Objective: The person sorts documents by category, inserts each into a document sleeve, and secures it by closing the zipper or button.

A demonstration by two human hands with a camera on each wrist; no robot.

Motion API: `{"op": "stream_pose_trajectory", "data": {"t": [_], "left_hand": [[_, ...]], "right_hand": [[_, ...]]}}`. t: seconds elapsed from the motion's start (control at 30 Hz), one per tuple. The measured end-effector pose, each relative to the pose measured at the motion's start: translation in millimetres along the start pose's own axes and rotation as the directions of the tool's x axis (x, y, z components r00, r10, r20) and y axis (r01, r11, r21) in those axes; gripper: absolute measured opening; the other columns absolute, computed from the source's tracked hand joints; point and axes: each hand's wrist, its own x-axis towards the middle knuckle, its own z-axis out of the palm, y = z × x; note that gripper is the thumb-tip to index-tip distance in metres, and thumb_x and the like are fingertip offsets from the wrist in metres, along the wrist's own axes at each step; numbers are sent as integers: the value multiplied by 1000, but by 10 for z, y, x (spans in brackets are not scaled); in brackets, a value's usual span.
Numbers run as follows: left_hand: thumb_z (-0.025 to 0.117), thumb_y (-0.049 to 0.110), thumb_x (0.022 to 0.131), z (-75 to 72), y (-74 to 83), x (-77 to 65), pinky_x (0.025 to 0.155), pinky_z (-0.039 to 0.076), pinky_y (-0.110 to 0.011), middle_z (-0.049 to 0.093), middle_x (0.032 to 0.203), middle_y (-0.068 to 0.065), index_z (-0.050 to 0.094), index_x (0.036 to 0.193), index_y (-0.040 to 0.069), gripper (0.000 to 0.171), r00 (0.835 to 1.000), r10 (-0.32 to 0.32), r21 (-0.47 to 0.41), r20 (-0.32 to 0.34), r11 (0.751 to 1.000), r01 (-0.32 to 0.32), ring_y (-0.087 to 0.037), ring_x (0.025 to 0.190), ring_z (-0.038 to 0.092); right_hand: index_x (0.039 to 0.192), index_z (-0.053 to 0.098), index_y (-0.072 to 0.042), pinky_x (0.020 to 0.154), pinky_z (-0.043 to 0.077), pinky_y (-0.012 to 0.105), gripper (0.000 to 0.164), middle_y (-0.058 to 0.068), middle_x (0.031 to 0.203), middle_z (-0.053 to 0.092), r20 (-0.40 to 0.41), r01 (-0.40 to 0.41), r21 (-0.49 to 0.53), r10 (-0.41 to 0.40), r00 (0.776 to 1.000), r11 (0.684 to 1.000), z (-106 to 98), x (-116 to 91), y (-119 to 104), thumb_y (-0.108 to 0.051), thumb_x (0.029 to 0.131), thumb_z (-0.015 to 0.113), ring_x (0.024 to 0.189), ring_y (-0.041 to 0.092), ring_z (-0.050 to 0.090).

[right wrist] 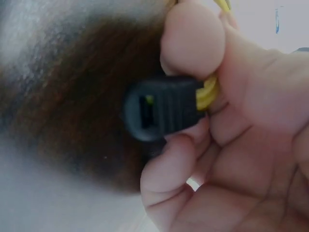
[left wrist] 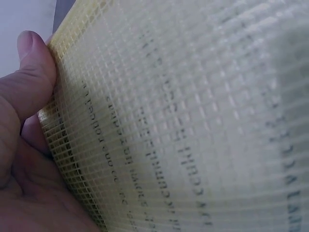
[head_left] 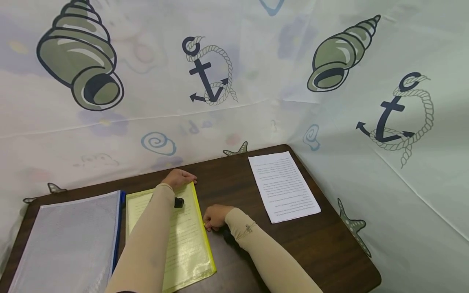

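A yellow mesh zipper pouch (head_left: 187, 248) with printed paper inside lies in front of me, its bright yellow zipper edge on the right. My left hand (head_left: 178, 179) grips its far right corner. In the left wrist view the thumb (left wrist: 36, 65) lies along the mesh edge, other fingers partly hidden behind it. At the middle of the right edge is my right hand (head_left: 217, 215). Its thumb and fingers pinch a zipper pull (right wrist: 166, 108), a black plastic tab on a yellow cord. The slider itself is hidden by the hand.
Left of the yellow pouch lies a clear mesh pouch (head_left: 73, 240) with a blue edge. Printed white sheets (head_left: 283, 187) lie at the far right of the dark wooden table (head_left: 329, 252). A patterned cloth (head_left: 256, 61) hangs behind and to the right.
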Motion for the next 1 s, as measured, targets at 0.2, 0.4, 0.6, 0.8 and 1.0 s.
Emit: {"op": "stream_pose_trajectory", "data": {"t": [0.2, 0.4, 0.6, 0.8, 1.0], "left_hand": [[60, 25, 104, -22, -9, -4, 115, 30, -60, 73, 121, -9, 76, 120, 9, 27, 1000, -11, -14, 1, 1000, 11, -40, 140, 43], [60, 25, 104, 2, -17, 12, 115, 31, -59, 74, 118, -8, 76, 120, 9, 28, 1000, -7, 0, 5, 1000, 7, -39, 139, 45], [61, 24, 104, -7, -22, 30, 116, 30, -58, 74, 116, -8, 76, 120, 8, 27, 1000, -9, -21, 3, 1000, 10, -39, 140, 44], [61, 25, 104, -20, 22, -18, 117, 27, -60, 70, 125, -12, 75, 120, 7, 28, 999, -30, -53, -11, 998, 29, -39, 142, 41], [62, 28, 103, 2, 41, -78, 116, 26, -63, 66, 133, -13, 77, 117, 9, 28, 1000, -17, -19, -16, 1000, 17, -40, 141, 42]], "right_hand": [[72, 71, -17, 56, 42, 18, 32, -4, 57, 61, 6, 18, -14, -18, 1000, 1000, -20, 12, 2, -20, 103, 61, 55, 8, 55], [73, 72, -17, 54, 40, 19, 31, -5, 57, 60, -10, 15, -21, -16, 1000, 1000, -8, 11, 1, -20, 102, 63, 54, 8, 53], [72, 71, -16, 53, 40, 19, 31, -5, 55, 57, -42, 6, 26, -5, 999, 1000, 18, 19, 17, -19, 101, 63, 51, 8, 49], [73, 70, -18, 52, 38, 21, 32, -5, 57, 57, -83, 0, 30, 3, 997, 1000, 77, -22, 16, -20, 104, 60, 51, 8, 46], [74, 70, -21, 53, 39, 21, 31, -5, 59, 59, -39, 11, 13, -11, 999, 1000, 174, -113, 16, -21, 104, 60, 52, 8, 48]]}}
